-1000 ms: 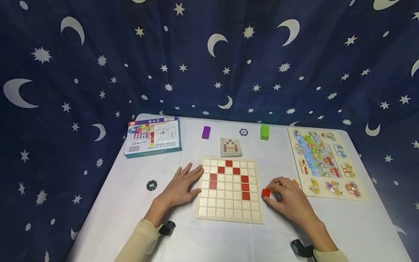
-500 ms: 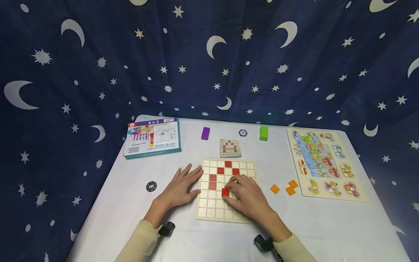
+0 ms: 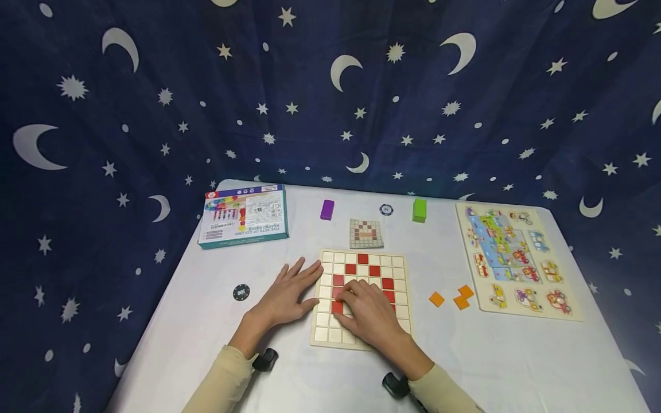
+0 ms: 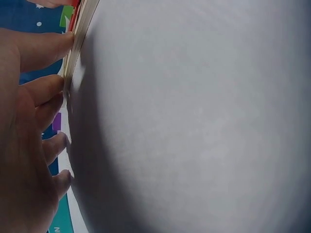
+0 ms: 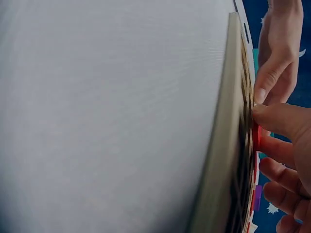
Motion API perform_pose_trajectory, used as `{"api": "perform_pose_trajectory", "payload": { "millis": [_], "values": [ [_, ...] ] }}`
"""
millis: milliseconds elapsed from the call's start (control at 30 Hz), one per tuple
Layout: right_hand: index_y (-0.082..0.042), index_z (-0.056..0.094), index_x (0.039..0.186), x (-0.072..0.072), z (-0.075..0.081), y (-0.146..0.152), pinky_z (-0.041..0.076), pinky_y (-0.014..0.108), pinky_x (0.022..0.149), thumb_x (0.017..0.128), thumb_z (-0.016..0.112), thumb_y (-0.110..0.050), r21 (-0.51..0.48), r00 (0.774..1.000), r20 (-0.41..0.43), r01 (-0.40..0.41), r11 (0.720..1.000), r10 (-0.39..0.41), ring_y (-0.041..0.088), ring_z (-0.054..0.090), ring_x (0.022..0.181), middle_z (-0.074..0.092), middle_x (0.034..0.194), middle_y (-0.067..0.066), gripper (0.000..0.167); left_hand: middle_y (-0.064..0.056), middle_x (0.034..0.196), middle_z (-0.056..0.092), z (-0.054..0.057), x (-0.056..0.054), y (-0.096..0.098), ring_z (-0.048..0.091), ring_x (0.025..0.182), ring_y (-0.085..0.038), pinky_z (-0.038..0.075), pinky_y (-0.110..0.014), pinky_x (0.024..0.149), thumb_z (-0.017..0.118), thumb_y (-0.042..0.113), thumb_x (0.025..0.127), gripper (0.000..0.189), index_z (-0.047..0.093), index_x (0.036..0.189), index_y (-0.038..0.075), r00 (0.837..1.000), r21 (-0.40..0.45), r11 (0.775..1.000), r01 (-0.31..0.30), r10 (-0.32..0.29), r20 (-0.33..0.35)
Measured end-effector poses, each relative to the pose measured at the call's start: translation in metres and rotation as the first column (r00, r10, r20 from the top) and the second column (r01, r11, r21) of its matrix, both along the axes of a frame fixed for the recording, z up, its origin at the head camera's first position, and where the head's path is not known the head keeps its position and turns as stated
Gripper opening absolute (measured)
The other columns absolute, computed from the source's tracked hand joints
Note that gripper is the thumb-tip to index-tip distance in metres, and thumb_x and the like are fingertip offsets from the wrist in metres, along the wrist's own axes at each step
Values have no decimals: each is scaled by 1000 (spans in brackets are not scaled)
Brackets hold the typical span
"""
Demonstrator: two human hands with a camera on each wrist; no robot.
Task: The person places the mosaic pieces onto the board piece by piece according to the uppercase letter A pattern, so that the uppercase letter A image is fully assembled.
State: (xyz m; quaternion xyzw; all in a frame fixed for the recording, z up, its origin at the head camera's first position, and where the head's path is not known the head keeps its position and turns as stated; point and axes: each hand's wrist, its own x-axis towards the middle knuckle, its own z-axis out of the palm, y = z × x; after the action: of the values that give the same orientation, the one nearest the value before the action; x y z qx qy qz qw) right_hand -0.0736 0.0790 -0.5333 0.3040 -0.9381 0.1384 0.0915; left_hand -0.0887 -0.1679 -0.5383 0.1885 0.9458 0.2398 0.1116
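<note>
A cream wooden grid board point(image 3: 347, 334) lies mid-table with several red square tiles forming an arch in its cells. My left hand point(image 3: 286, 296) rests at the board's left edge, fingers spread, thumb and fingertips touching the rim. Over the board, my right hand point(image 3: 373, 314) pinches a red tile point(image 3: 337, 307) between thumb and index finger, at the cell below the left column of red tiles. In the right wrist view the red tile point(image 5: 256, 137) shows between those fingers, low at the board's surface. The right hand covers some central cells and partly hides the right-hand red tiles.
A small pattern card point(image 3: 366, 234) lies behind the board. Several orange tiles point(image 3: 436, 299) sit to the right, near a picture puzzle point(image 3: 485, 292). Further back are a box point(image 3: 242, 218), a purple block point(image 3: 327, 210), a green block point(image 3: 419, 210) and a chip point(image 3: 386, 210); another chip point(image 3: 241, 292) lies left.
My right hand has carried a red tile from the table right of the board leftward to the left column, uncovering the orange tiles. My left hand has stayed at the board's edge.
</note>
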Motion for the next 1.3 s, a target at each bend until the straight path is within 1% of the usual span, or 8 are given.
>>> {"api": "perform_pose_trajectory", "payload": {
  "millis": [167,267,533,700,867,1000,1133,1300],
  "values": [
    [-24,80,103,1,-2,0,55,30,82,83,91,-41,1,1000,-8,0,1000,0,12,64,94,71,108,-8,28,5,177,31,-1,-1,-1,18,169,-33,14,-64,136,67,39,100,74,39,167,20,1000,-7,1000,-1,1,-7],
    [-24,80,102,1,-2,-1,55,30,81,84,90,-40,-2,1000,-8,0,1000,0,12,64,94,71,108,-8,27,6,177,30,-1,-1,-1,17,169,-32,13,-63,137,66,40,101,74,38,167,21,1000,-12,1000,-3,3,-1],
    [-26,78,98,0,-4,-4,53,31,80,85,90,-42,-24,1000,0,24,999,-24,13,65,93,71,105,-8,24,5,177,31,-1,-1,0,18,169,-33,13,-64,136,66,39,100,75,38,167,21,1000,-2,1000,-5,5,-3],
    [-26,77,98,0,-5,-4,54,31,79,85,89,-44,-42,999,25,48,998,-47,13,66,94,71,105,-8,25,5,177,30,-1,-1,0,17,169,-33,12,-64,137,66,40,100,75,38,167,21,1000,-1,1000,-3,3,2],
    [-27,76,98,-1,-4,-3,55,31,80,85,89,-44,-40,996,63,59,997,-57,14,67,96,71,107,-8,25,5,177,30,0,-1,0,17,169,-33,12,-64,137,66,40,100,75,38,167,21,1000,1,1000,-1,1,7],
    [-27,76,98,-2,-2,-2,54,32,82,87,88,-42,-42,994,94,64,997,-59,14,67,98,71,107,-8,22,5,177,30,1,-1,0,17,169,-33,12,-64,137,66,40,101,75,37,167,21,1000,-3,1000,3,-3,3],
    [-26,76,102,-1,-2,-1,56,34,84,90,85,-37,-54,991,113,74,996,-68,15,68,100,71,107,-7,18,6,177,30,1,-1,0,17,169,-33,12,-64,137,66,40,101,75,37,167,21,1000,-3,1000,4,-4,2],
    [-25,76,103,0,1,7,57,37,88,91,83,-32,-88,988,137,88,992,-76,16,68,102,71,106,-8,16,5,177,30,-1,-1,0,17,169,-33,13,-64,137,66,40,100,75,38,167,21,1000,4,1000,2,-2,-2]
  ]
}}
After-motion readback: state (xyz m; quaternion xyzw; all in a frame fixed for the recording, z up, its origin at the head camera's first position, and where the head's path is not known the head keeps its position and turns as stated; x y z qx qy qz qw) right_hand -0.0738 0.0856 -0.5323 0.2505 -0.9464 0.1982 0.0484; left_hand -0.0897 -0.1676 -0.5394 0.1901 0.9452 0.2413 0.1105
